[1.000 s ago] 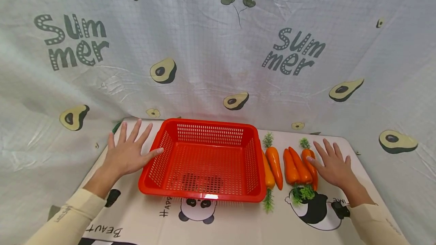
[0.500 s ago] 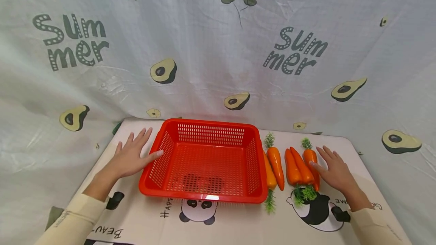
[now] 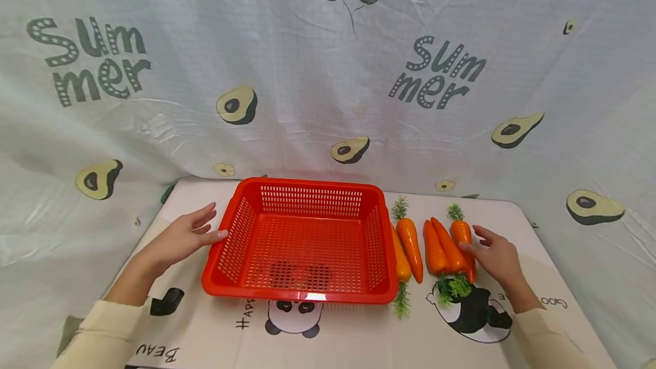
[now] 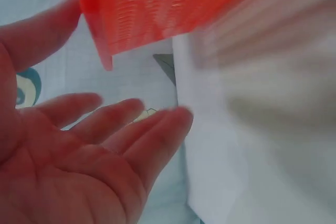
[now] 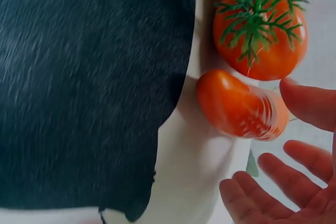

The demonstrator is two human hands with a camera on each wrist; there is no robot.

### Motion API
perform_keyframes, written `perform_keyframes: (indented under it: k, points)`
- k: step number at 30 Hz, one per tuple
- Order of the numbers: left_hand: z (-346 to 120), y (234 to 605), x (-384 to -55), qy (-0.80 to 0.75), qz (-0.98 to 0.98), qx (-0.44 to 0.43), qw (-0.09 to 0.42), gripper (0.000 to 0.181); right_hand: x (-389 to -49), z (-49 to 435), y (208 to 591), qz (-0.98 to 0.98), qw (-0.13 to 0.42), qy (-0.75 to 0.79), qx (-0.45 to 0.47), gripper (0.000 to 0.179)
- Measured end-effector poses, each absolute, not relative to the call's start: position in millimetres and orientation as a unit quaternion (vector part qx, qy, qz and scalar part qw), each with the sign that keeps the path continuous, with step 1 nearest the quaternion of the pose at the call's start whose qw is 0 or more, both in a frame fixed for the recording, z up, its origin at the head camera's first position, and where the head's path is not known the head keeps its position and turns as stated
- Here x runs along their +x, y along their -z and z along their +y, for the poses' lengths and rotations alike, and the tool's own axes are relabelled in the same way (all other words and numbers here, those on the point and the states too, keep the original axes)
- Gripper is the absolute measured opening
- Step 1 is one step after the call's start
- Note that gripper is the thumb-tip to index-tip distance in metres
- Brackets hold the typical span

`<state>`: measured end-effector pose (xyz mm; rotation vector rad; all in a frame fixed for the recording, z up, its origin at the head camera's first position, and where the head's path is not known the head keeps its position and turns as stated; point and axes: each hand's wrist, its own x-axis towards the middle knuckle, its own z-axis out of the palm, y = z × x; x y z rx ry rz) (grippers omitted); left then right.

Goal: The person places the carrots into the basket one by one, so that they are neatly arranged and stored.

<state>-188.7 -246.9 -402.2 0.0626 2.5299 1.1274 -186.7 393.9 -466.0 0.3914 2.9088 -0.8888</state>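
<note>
An oblong red plastic basket (image 3: 307, 296) with slotted walls stands in the middle of the table. At its left wall is my left hand (image 3: 179, 238), fingers loosely extended outside and thumb at the rim; the left wrist view has the thumb against or very near the red basket wall (image 4: 142, 19). To the right of the basket lie several orange carrots with green leafy tops. My right hand (image 3: 497, 255) is beside the rightmost carrot (image 3: 461, 232), its thumb over it. In the right wrist view that carrot (image 5: 231, 103) lies between thumb and spread fingers, not gripped.
Two carrots (image 3: 408, 244) lie close along the basket's right wall, and two more (image 3: 443, 246) are left of the rightmost one. A pale tablecloth (image 3: 359, 340) printed with pandas covers the table. Behind hangs a white curtain (image 3: 297, 61) with avocado prints.
Both hands have lowered and turned from palm-down and spread to sideways. The left hand is at the basket's left side, the right beside the rightmost carrot. Basket and carrots have stayed in place.
</note>
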Motion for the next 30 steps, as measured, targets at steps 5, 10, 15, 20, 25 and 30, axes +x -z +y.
perform_keyframes:
  k: [5,10,15,20,25,30]
  points:
    - [-253,401,-186,-0.433,0.881,0.013,0.191,0.095,-189,391,470,0.938,0.023,0.313,0.148,0.075]
    - [-255,403,-187,-0.490,0.848,-0.002,0.201,0.085,-191,390,473,0.932,0.023,0.319,0.169,0.072]
    - [-254,405,-189,-0.517,0.831,-0.025,0.203,0.074,-193,392,470,0.928,0.031,0.324,0.180,0.068]
    - [-251,405,-190,-0.533,0.820,-0.034,0.208,0.068,-195,398,465,0.918,0.060,0.343,0.190,0.068]
    - [-250,406,-191,-0.534,0.820,-0.036,0.205,0.067,-196,404,463,0.903,0.079,0.372,0.202,0.067]
    - [-248,408,-192,-0.530,0.824,-0.040,0.199,0.065,-198,409,461,0.891,0.076,0.395,0.209,0.066]
